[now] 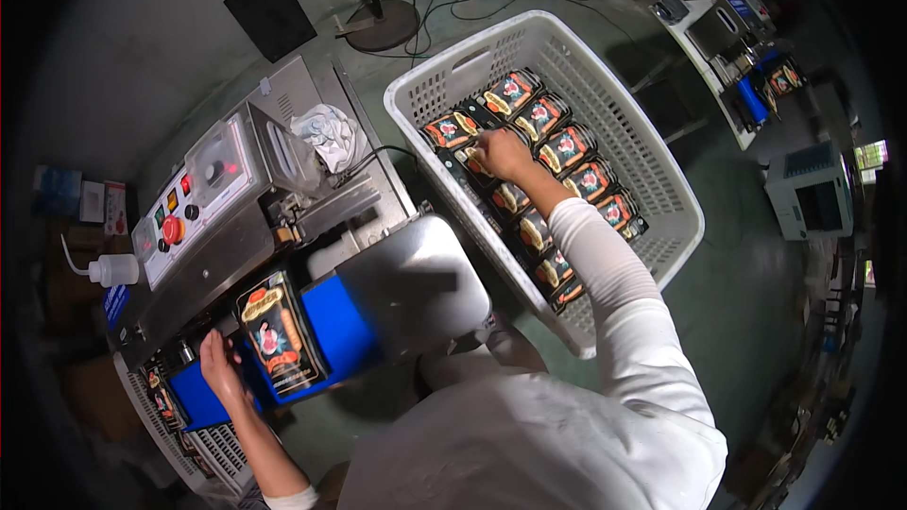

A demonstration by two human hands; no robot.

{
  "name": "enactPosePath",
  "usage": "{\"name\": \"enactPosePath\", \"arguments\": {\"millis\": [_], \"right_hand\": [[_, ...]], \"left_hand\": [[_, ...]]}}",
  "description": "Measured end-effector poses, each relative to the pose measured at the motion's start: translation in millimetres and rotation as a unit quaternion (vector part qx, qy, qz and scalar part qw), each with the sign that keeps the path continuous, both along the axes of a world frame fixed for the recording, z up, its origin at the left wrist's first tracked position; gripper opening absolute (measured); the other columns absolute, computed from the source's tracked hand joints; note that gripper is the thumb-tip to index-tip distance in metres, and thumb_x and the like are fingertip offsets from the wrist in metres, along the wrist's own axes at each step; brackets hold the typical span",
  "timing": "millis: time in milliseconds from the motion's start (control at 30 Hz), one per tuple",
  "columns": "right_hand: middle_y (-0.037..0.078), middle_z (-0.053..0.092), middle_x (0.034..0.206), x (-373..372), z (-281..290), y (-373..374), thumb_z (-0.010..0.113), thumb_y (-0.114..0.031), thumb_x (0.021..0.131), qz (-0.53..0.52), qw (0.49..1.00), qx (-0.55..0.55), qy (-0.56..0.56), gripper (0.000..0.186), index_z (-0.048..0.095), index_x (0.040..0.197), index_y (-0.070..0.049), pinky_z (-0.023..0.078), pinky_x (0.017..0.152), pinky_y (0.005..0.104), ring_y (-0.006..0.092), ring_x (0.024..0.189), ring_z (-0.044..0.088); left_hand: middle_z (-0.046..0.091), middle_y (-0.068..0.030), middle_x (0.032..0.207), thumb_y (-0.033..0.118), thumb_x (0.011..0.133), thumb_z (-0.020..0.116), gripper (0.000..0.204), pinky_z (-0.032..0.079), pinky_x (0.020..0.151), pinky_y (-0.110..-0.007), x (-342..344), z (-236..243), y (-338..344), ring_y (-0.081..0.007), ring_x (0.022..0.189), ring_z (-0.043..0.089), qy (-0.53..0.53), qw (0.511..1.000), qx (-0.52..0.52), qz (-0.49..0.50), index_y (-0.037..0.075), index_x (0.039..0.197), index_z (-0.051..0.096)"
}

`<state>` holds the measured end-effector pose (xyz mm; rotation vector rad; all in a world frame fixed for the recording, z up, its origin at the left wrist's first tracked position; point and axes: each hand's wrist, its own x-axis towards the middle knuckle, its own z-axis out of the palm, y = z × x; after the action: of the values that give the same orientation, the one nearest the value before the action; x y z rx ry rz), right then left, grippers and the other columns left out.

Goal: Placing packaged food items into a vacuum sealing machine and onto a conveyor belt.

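A black printed package (279, 332) lies on the blue conveyor belt (345, 316) of a sealing machine. My left hand (222, 365) is just left of it over the belt, fingers loosely stretched and holding nothing. My right hand (505, 154) reaches into a white plastic crate (652, 170), where rows of similar black packages (565, 148) stand packed together. Its fingers are bent down onto one black package (475, 162) on the crate's left side. The hand covers part of that package.
The machine's control panel (194, 198) has a red knob and lit buttons. A metal plate (430, 283) ends the belt beside the crate. Crumpled white cloth (331, 135) and a squeeze bottle (115, 270) rest on the machine. Cables run behind the crate; another crate (227, 453) holds packages lower left.
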<state>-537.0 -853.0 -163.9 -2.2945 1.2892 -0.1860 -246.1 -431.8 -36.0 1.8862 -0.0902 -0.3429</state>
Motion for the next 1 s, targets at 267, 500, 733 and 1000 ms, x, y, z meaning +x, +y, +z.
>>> {"name": "enactPosePath", "arguments": {"millis": [267,500,733,1000], "right_hand": [[0.007,0.041,0.124,27.5,-60.4,-61.7,0.056,-0.021,0.075,0.13,0.96,0.101,0.226,0.038,0.049,0.111,-0.01,0.028,0.092,0.0511,0.0267,0.118,0.032],[0.008,0.04,0.122,21.9,-68.4,-77.6,0.057,-0.027,0.076,0.213,0.916,0.098,0.325,0.036,0.053,0.11,-0.017,0.025,0.092,0.0563,0.0266,0.119,0.027],[0.002,0.046,0.115,-3.1,-80.1,-51.7,0.054,-0.019,0.074,0.303,0.897,0.032,0.32,0.027,0.06,0.1,-0.022,0.028,0.089,0.0533,0.0234,0.114,0.033],[0.001,0.057,0.09,-51.6,-20.5,-70.9,0.046,-0.01,0.081,0.15,0.988,-0.038,0.029,0.01,0.056,0.082,-0.009,0.032,0.086,0.0498,0.0206,0.098,0.046]], "left_hand": [[0.051,-0.0018,0.07,0.019,0.086,0.051,0.015,0.031,0.046,-0.016,-73.8,43.0,-4.4,-0.005,0.054,0.041,-0.029,0.999,-0.017,0.013,0.004,0.088,0.051],[0.052,-0.0017,0.069,0.017,0.087,0.049,0.013,0.032,0.048,-0.017,-88.6,51.0,-42.8,-0.0047,0.055,0.042,-0.031,0.999,-0.027,-0.03,0.004,0.086,0.052],[0.053,-0.003,0.069,0.018,0.087,0.048,0.015,0.035,0.049,-0.018,-99.0,50.5,-91.6,-0.0064,0.054,0.043,-0.027,0.988,-0.005,-0.153,0.003,0.084,0.052],[0.052,-0.0031,0.069,0.014,0.087,0.047,0.014,0.035,0.05,-0.018,-113.1,56.2,-103.0,-0.0066,0.054,0.042,-0.014,0.975,-0.037,-0.218,0.002,0.082,0.051]]}}
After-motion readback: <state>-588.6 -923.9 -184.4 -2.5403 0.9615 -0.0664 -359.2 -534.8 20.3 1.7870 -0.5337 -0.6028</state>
